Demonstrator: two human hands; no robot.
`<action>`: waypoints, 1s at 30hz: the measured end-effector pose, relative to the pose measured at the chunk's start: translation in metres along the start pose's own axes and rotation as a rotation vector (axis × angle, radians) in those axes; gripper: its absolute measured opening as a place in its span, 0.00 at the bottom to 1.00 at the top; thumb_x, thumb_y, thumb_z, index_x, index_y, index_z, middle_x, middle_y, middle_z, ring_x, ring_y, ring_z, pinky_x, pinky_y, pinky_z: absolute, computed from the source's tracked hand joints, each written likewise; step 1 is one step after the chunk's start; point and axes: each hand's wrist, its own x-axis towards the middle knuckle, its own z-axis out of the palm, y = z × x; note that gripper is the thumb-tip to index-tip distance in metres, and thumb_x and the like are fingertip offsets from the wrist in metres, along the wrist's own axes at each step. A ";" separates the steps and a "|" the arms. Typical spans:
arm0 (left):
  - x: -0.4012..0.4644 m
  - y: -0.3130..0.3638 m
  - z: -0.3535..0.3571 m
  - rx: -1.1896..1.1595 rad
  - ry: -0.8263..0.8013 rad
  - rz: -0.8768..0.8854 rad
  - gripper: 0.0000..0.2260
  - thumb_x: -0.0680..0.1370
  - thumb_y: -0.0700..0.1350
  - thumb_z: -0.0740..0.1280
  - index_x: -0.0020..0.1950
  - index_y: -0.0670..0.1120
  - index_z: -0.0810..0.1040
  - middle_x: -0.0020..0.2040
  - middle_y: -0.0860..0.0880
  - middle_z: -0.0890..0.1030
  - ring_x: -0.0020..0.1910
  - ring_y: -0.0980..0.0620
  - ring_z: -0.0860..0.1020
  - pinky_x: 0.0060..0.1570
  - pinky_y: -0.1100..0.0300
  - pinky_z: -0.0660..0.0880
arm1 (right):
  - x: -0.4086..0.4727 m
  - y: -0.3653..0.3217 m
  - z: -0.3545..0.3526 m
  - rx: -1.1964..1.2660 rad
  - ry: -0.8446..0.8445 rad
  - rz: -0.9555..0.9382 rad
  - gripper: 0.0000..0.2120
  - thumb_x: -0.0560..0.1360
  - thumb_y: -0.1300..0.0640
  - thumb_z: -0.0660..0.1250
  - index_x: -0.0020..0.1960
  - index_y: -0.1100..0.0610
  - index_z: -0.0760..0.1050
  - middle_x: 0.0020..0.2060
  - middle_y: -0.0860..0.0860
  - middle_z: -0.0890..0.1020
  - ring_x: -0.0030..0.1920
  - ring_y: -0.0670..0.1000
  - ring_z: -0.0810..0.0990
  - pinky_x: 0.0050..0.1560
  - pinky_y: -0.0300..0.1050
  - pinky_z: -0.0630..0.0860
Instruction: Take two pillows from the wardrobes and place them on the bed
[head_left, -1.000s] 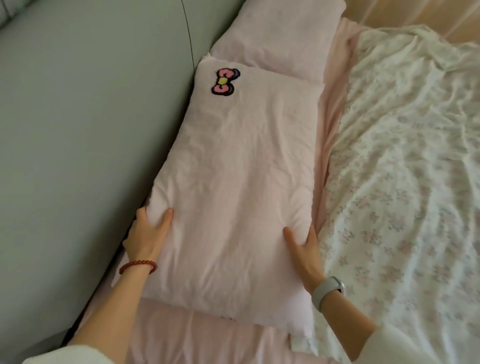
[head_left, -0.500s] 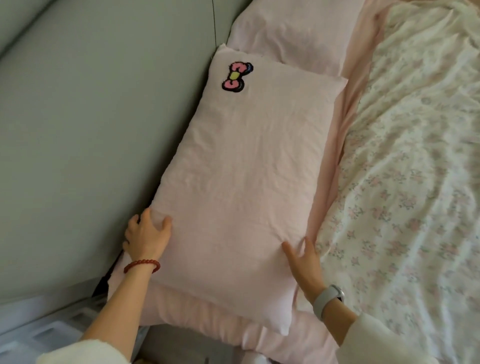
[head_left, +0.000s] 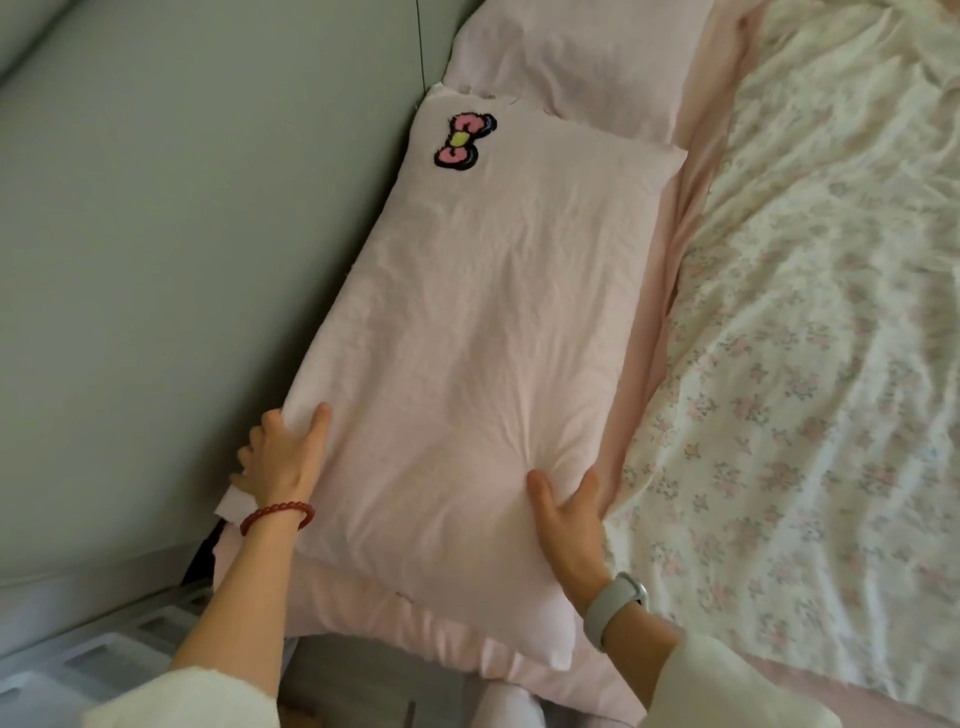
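A long pale pink pillow (head_left: 483, 332) with a pink bow patch (head_left: 464, 140) lies along the head of the bed, against the grey headboard. My left hand (head_left: 283, 457) grips its near left edge, fingers curled round the fabric. On its near right side rests my right hand (head_left: 569, 514), thumb spread, pressing into the pillow. A second pink pillow (head_left: 576, 62) lies beyond it, its near end overlapped by the first one.
A grey padded headboard (head_left: 182, 234) fills the left. A floral white quilt (head_left: 810, 312) covers the bed on the right, over a pink sheet (head_left: 670, 291). A pale plastic crate (head_left: 78, 660) sits by the floor at lower left.
The view has shifted back, and the bed's near end shows. My left hand now curls round the pillow's edge rather than lying on it; both hands stay on the pillow.
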 end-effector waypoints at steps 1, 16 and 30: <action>-0.003 -0.004 -0.003 0.000 0.046 0.001 0.28 0.74 0.61 0.59 0.63 0.41 0.68 0.64 0.36 0.71 0.62 0.34 0.66 0.65 0.35 0.57 | -0.006 0.001 -0.002 0.004 -0.001 -0.017 0.28 0.74 0.48 0.64 0.68 0.55 0.57 0.56 0.51 0.72 0.60 0.58 0.73 0.62 0.53 0.70; -0.027 0.001 0.029 0.017 -0.134 0.080 0.33 0.74 0.65 0.57 0.74 0.57 0.49 0.76 0.44 0.49 0.74 0.39 0.48 0.67 0.31 0.48 | 0.019 0.014 -0.023 -0.053 -0.195 0.047 0.39 0.74 0.48 0.66 0.74 0.47 0.43 0.75 0.50 0.48 0.74 0.54 0.50 0.70 0.55 0.57; -0.044 -0.006 0.036 0.133 -0.249 -0.001 0.35 0.72 0.70 0.52 0.74 0.59 0.42 0.77 0.47 0.41 0.74 0.40 0.40 0.66 0.29 0.43 | 0.025 0.020 -0.041 -0.204 -0.343 0.214 0.33 0.78 0.53 0.59 0.74 0.57 0.43 0.73 0.59 0.58 0.69 0.61 0.63 0.69 0.57 0.63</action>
